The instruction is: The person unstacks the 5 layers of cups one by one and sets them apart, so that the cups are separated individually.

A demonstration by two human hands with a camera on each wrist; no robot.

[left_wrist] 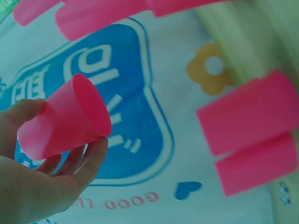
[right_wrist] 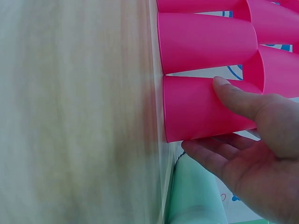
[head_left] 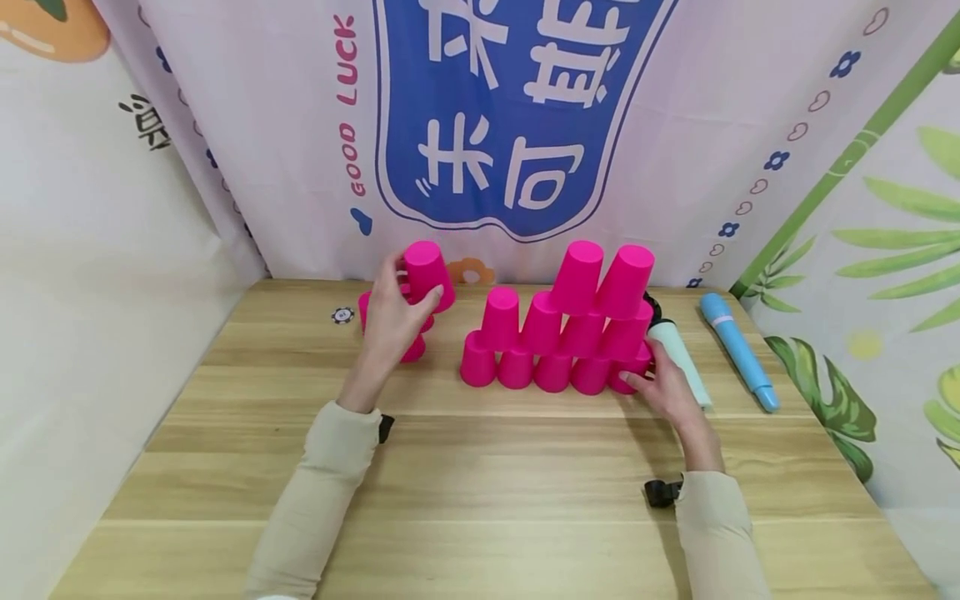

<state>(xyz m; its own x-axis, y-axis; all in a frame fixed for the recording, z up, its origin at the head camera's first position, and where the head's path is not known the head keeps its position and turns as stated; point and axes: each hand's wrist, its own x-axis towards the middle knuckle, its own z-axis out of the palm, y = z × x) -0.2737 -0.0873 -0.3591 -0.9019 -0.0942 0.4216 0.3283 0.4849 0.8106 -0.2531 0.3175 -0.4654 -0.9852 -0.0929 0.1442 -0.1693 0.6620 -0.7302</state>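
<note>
In the head view, my left hand (head_left: 392,317) grips an upside-down pink plastic cup (head_left: 424,275) above the table, left of a cup pyramid. Its thumb and fingers wrap the cup's sides in the left wrist view, with the cup's open mouth (left_wrist: 96,105) clear of the hand. More pink cups (head_left: 412,350) stand behind and below that hand, partly hidden. The pyramid has three levels of inverted cups, with two cups (head_left: 579,279) on the top level. My right hand (head_left: 667,385) holds the bottom row's rightmost cup (right_wrist: 201,109) between thumb and fingers.
Right of the pyramid lie a mint-green cylinder (head_left: 681,360) and a blue microphone-shaped object (head_left: 738,350). A black item (head_left: 654,308) is mostly hidden behind the cups. A small round chip (head_left: 342,315) lies at the left. Printed cloth (head_left: 300,167) hangs behind the wooden table (head_left: 495,492).
</note>
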